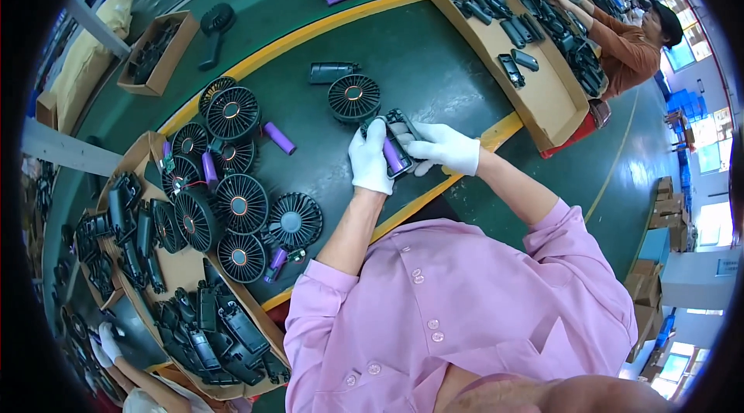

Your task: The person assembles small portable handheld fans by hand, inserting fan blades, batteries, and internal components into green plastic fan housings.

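- left hand (370, 159), white glove, forearm running up from lower centre of frame: fingers curled round the left edge of the black handle shell (397, 134), thumb side pressing on it
- right hand (443, 148), white glove, comes in from the right with wrist bent inward: fingers closed on the shell's right edge, thumb near the purple battery cell (394, 156)
- shell sits at frame centre, held just above the green desk (434, 80), cell lying in its cavity, both hands clamped on it
- risk: cell looks only part seated; uneven thumb pressure could tilt it or pop it out
- risk: gloves hide the contacts, so a wire could get pinched under the cell; can't tell if leads are clear
- risk: loose fan head (354, 97) just above the hands; an elbow swing could knock it toward the yellow line
- left of frame: pile of fan heads (236, 204) with purple cells, crowded; a dropped part would be hard to pick out
- upper right: cardboard tray (542, 95) with black parts, a co-worker reaching in; well apart
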### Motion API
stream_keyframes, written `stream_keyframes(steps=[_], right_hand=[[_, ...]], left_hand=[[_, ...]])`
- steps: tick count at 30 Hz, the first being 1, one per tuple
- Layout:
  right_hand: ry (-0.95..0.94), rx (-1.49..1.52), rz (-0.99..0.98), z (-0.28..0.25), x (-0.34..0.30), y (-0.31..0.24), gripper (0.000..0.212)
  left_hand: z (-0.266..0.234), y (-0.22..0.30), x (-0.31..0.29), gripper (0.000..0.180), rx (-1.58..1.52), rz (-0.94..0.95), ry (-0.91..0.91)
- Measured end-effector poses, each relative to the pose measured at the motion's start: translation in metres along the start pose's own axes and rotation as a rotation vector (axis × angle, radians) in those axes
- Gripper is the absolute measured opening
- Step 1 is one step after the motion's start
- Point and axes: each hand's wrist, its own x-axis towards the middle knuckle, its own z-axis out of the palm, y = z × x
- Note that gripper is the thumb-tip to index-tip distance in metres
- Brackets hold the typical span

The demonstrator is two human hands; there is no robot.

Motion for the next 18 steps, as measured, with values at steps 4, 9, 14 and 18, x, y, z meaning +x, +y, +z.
stream_keyframes(steps=[4, 9, 14, 18], right_hand=[[-0.115, 0.212, 0.05, 0.001, -0.005, -0.008, 0.059], [0.147, -0.282, 0.002, 0.003, -0.003, -0.02, 0.065], [0.42, -1.135, -0.198, 0.031, -0.01, -0.049, 0.074], [0.397, -1.356, -0.25, 0.041, -0.005, -0.046, 0.072]], left_hand=[[0.0, 0.002, -0.003, 0.021, -0.033, -0.024, 0.005], [0.002, 0.01, -0.006, 0.032, -0.18, -0.16, -0.077], [0.021, 0.025, -0.015, 0.06, -0.291, -0.131, -0.046], [-0.004, 0.001, 0.004, 0.071, -0.321, -0.193, -0.128]])
